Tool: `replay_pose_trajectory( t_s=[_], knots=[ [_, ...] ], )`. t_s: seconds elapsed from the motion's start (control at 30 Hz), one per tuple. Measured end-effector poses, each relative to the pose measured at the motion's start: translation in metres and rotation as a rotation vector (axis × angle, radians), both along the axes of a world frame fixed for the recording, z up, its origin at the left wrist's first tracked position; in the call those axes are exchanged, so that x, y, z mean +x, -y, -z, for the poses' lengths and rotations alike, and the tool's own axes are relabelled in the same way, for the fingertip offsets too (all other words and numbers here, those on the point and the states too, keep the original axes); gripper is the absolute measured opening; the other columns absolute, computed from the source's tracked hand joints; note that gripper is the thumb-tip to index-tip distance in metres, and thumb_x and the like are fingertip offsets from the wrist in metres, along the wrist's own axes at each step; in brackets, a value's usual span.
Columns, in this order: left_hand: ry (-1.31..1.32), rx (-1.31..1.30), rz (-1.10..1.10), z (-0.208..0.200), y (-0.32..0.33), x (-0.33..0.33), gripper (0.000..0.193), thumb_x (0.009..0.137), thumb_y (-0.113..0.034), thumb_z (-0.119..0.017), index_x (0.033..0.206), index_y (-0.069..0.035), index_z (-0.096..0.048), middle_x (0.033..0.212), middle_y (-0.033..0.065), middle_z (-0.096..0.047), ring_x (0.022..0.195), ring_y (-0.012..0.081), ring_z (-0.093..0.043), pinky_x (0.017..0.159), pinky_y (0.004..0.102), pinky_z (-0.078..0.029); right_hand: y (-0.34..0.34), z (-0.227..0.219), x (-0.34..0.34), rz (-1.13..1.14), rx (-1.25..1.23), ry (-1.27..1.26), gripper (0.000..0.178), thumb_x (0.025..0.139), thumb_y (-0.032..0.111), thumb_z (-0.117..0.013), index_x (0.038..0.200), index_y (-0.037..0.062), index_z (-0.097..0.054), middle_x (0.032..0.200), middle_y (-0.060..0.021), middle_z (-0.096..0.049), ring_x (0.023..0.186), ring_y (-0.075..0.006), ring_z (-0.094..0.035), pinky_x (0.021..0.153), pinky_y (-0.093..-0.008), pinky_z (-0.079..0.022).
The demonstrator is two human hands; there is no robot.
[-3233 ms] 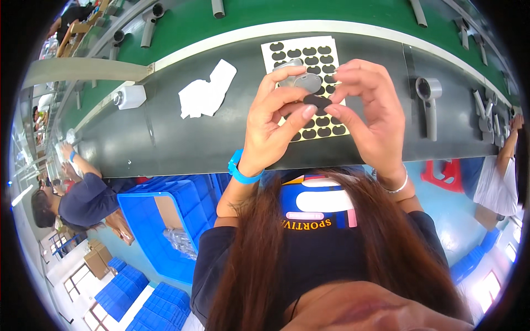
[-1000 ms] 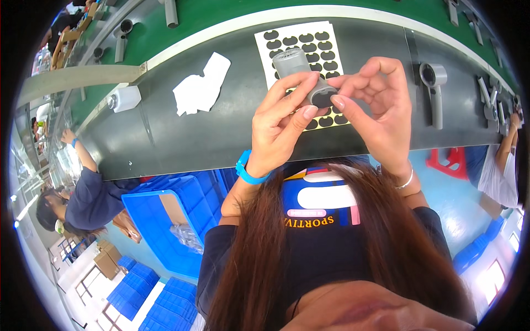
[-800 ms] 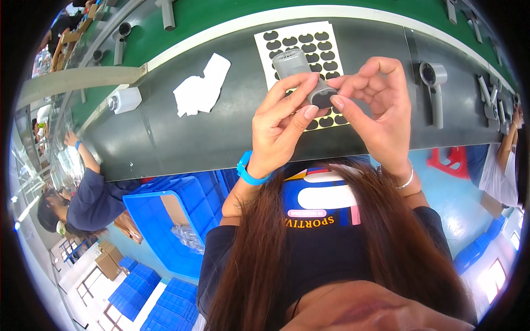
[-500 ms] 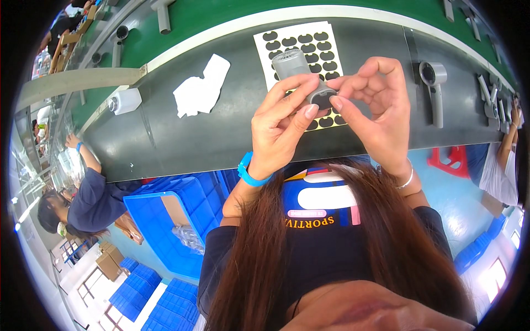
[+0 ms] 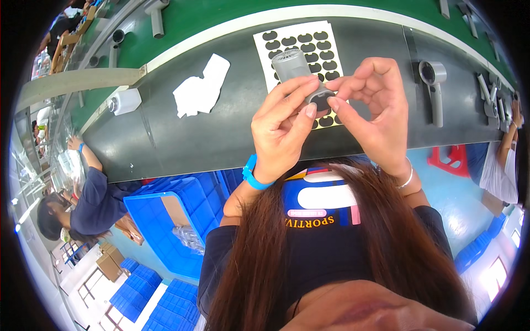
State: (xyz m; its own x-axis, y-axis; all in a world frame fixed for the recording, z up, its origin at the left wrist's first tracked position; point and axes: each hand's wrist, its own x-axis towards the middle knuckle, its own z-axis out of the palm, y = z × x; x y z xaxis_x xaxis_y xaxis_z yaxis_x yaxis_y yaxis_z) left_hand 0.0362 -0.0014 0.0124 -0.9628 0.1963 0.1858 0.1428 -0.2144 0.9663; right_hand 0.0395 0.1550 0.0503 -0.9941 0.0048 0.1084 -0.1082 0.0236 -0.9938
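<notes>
My left hand [image 5: 281, 124] is closed around a grey hair dryer [image 5: 291, 65], its vented round end pointing away from me. The near end of the dryer faces me and carries a dark oval sticker [image 5: 320, 101]. With thumb and forefinger my right hand [image 5: 375, 105] pinches at the right edge of that sticker; its other fingers are curled and raised. Beneath both hands lies a pale sheet [image 5: 265, 39] with rows of black oval stickers, partly covered by the dryer and my fingers.
On the dark bench are crumpled white paper [image 5: 200, 88], a white bottle [image 5: 126, 101] and another grey hair dryer [image 5: 435, 91]. More grey dryers rest on the green conveyor [image 5: 221, 10] beyond. Blue crates [image 5: 165, 231] and a red stool [image 5: 450, 161] stand below. Co-workers sit at both sides.
My hands and the dryer have barely shifted; the right fingertips have crept slightly left along the sticker's edge. Dryers on the green conveyor have moved left. The left co-worker's arm has moved a little.
</notes>
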Motion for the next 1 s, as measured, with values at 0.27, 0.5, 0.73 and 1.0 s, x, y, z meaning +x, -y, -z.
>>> replay_pose_trajectory(
  t_s=[0.27,0.5,0.73,1.0],
  knots=[
    [0.033,0.002,-0.065,-0.003,-0.006,0.004,0.029,0.087,0.008,-0.054,0.115,0.007,-0.06,0.121,0.0149,-0.054,0.096,0.0174,-0.062,0.081,0.0284,-0.057,0.0,0.001,-0.001,-0.001,0.059,-0.03,0.04,0.078,-0.008,-0.064,0.106,0.0047,-0.04,0.083,-0.0047,-0.059,0.091,-0.0152,-0.062,0.08,-0.0266,-0.048],
    [0.016,0.003,-0.069,-0.001,-0.005,0.004,0.028,0.087,0.009,-0.054,0.114,0.007,-0.06,0.12,0.0145,-0.054,0.096,0.0173,-0.062,0.08,0.0279,-0.056,0.001,-0.001,-0.002,-0.004,0.099,-0.02,0.04,0.077,-0.007,-0.065,0.107,0.0048,-0.041,0.083,-0.0045,-0.059,0.089,-0.0133,-0.062,0.079,-0.026,-0.048],
    [0.006,-0.026,-0.067,-0.003,-0.005,0.004,0.028,0.087,0.008,-0.054,0.114,0.006,-0.061,0.12,0.0148,-0.055,0.096,0.0171,-0.062,0.079,0.0271,-0.056,0.001,-0.006,-0.003,-0.002,0.16,-0.001,0.039,0.077,-0.005,-0.065,0.107,0.0049,-0.041,0.082,-0.0035,-0.058,0.088,-0.0123,-0.062,0.079,-0.0256,-0.048],
    [-0.014,-0.02,-0.06,-0.003,-0.001,0.003,0.027,0.088,0.008,-0.053,0.114,0.007,-0.06,0.121,0.0155,-0.054,0.096,0.0187,-0.063,0.079,0.0278,-0.056,-0.003,-0.012,-0.003,-0.023,0.387,-0.042,0.04,0.075,-0.001,-0.068,0.107,0.0048,-0.045,0.084,-0.0047,-0.059,0.085,-0.0132,-0.061,0.078,-0.0275,-0.048]
  ],
)
